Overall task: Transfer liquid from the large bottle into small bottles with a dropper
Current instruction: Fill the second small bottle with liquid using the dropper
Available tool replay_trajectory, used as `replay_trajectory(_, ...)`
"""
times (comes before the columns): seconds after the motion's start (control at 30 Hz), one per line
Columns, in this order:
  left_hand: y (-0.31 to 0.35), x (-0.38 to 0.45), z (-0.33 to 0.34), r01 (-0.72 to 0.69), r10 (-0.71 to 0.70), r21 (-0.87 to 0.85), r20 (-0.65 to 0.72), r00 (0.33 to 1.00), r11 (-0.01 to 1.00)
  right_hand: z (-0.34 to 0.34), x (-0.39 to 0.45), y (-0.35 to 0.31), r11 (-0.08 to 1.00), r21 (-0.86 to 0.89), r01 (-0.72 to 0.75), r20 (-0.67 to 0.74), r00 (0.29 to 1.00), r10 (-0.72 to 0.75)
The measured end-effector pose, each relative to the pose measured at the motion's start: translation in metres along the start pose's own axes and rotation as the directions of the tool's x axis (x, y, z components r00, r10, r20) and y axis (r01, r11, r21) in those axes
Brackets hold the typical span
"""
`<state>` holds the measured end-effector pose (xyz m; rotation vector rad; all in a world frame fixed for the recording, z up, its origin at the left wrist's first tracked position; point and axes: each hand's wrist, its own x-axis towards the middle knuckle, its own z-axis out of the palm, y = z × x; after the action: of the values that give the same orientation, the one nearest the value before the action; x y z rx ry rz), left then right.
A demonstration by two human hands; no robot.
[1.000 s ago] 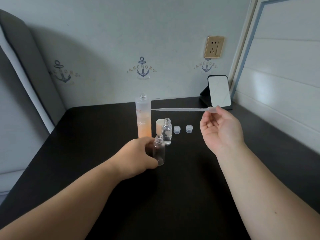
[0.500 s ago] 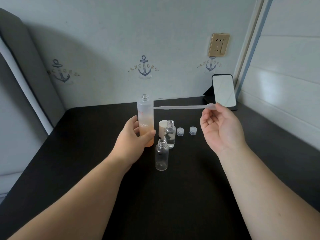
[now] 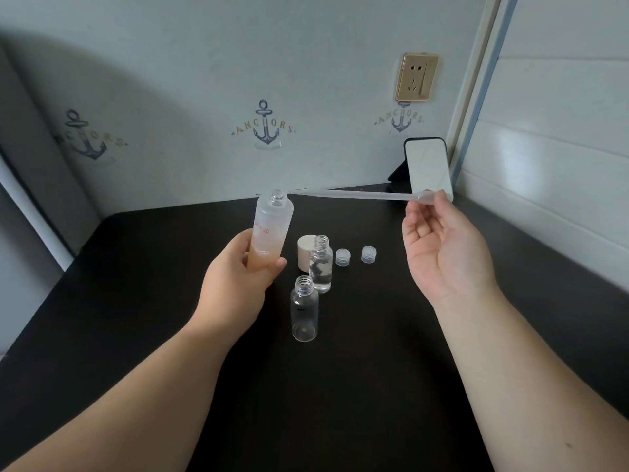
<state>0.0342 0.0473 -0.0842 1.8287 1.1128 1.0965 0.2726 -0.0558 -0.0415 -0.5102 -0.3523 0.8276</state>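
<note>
Black table against anchor-print wall; mirror at back. Left hand grips tilted large bottle; right hand pinches dropper. Two small bottles, three caps between.

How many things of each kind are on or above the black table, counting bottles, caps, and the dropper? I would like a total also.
Tall frosted large bottle, in left hand: 1
Small clear plastic bottles: 2
Small clear ribbed caps: 2
Cream round cap: 1
Translucent plastic dropper, in right hand: 1
Total: 7
</note>
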Motion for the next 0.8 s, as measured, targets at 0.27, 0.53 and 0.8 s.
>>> replay_trajectory(0.27,0.002,0.0,-0.001,-0.066,0.068,0.065,-0.029,0.997,0.996,0.0,0.001,-0.003,0.986,-0.129,0.102,-0.001,0.995,-0.103)
replay_trajectory(0.53,0.001,0.002,-0.001,-0.115,0.121,0.117,-0.044,0.992,0.986,0.001,-0.001,-0.009,0.968,-0.183,0.171,0.033,0.985,-0.167)
replay_trajectory(0.8,0.0,0.002,-0.003,-0.134,0.152,0.231,-0.062,0.986,0.964,-0.002,0.001,-0.014,0.945,-0.258,0.2,0.05,0.98,-0.194)
